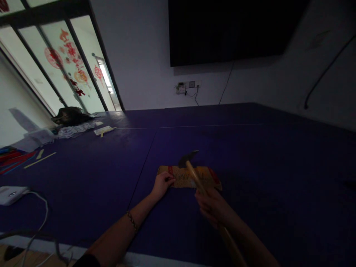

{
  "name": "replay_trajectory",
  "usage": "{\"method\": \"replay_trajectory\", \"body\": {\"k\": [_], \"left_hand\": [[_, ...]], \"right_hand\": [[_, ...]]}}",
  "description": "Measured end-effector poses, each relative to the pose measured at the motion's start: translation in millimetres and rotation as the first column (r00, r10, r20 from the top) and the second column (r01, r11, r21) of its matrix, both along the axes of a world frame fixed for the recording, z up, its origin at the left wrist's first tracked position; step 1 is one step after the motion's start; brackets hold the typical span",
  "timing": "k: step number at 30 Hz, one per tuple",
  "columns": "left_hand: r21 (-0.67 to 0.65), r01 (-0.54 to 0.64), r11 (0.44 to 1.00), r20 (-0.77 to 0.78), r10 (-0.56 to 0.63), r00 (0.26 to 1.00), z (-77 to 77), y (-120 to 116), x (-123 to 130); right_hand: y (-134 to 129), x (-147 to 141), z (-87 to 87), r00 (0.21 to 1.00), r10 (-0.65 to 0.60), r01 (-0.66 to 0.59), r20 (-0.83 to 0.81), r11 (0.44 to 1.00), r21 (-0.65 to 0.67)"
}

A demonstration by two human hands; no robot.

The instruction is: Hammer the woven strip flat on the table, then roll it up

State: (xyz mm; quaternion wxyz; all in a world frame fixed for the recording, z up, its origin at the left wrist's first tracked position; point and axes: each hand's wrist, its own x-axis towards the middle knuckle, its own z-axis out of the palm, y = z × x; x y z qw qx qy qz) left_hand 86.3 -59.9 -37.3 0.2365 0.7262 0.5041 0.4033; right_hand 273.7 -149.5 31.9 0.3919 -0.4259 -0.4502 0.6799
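Observation:
A piece of brown cardboard (182,178) with red marks near both ends lies on the dark blue table (244,148). Several small dark nail-like pieces show along its middle. My left hand (162,184) rests at the cardboard's left part, thumb and fingers pinched together; what is between them is too small to make out. My right hand (213,205) is wrapped round the wooden handle of a hammer (195,176). The dark hammer head is over the cardboard's back edge, and the handle runs back beneath my right forearm.
A white device (12,194) with a cable is at the left edge. Red and blue strips (16,159), a clear plastic box (35,140), papers (76,129) and a black bag (71,115) lie at the back left. Wall sockets (188,86) sit below a dark screen (230,31).

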Motion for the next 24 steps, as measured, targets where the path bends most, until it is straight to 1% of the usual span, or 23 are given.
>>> {"method": "replay_trajectory", "body": {"k": [2, 3, 6, 8, 11, 13, 15, 17, 21, 24], "left_hand": [[0.004, 0.004, 1.000, 0.005, -0.004, 1.000, -0.9, 0.5, 0.5], [0.003, 0.004, 1.000, 0.004, -0.004, 1.000, -1.4, 0.8, 0.9], [-0.002, -0.015, 1.000, 0.002, 0.015, 1.000, -2.8, 1.9, 2.3], [0.003, -0.007, 1.000, 0.013, 0.007, 1.000, -3.1, 2.5, 2.9], [0.019, 0.003, 1.000, 0.034, -0.004, 0.999, -3.7, 3.4, 3.1], [0.013, -0.012, 1.000, 0.037, 0.012, 0.999, -5.2, 4.4, 3.1], [-0.006, -0.026, 1.000, 0.043, 0.026, 0.999, -7.4, 5.7, 3.2], [-0.017, -0.018, 1.000, 0.060, 0.019, 0.998, -9.4, 6.8, 3.3], [-0.011, 0.010, 1.000, 0.081, -0.009, 0.997, -9.5, 6.8, 2.9], [-0.017, 0.000, 1.000, 0.064, 0.001, 0.998, -7.6, 5.7, 2.1]], "right_hand": [[-1.3, -20.4, 6.3, 0.995, 0.053, -0.053, 0.082, 0.999, -0.012], [-1.2, -29.0, 7.1, 0.989, 0.062, -0.058, 0.132, 0.998, -0.030], [-0.3, -45.2, 6.8, 0.956, 0.035, -0.020, 0.290, 0.998, -0.053], [-1.0, -48.7, 9.2, 0.940, 0.012, -0.001, 0.341, 0.999, -0.034], [-3.2, -48.9, 15.4, 0.942, -0.013, 0.011, 0.334, 1.000, 0.008], [-3.8, -48.3, 16.3, 0.942, -0.025, 0.030, 0.336, 1.000, -0.009], [-3.3, -47.4, 14.0, 0.939, -0.020, 0.043, 0.343, 0.997, -0.058], [-2.2, -46.3, 11.1, 0.942, -0.019, 0.046, 0.335, 0.996, -0.073], [-1.0, -46.2, 9.4, 0.952, -0.042, 0.046, 0.304, 0.999, -0.007], [-0.9, -49.2, 6.9, 0.936, -0.030, 0.037, 0.351, 0.999, -0.014]]}}
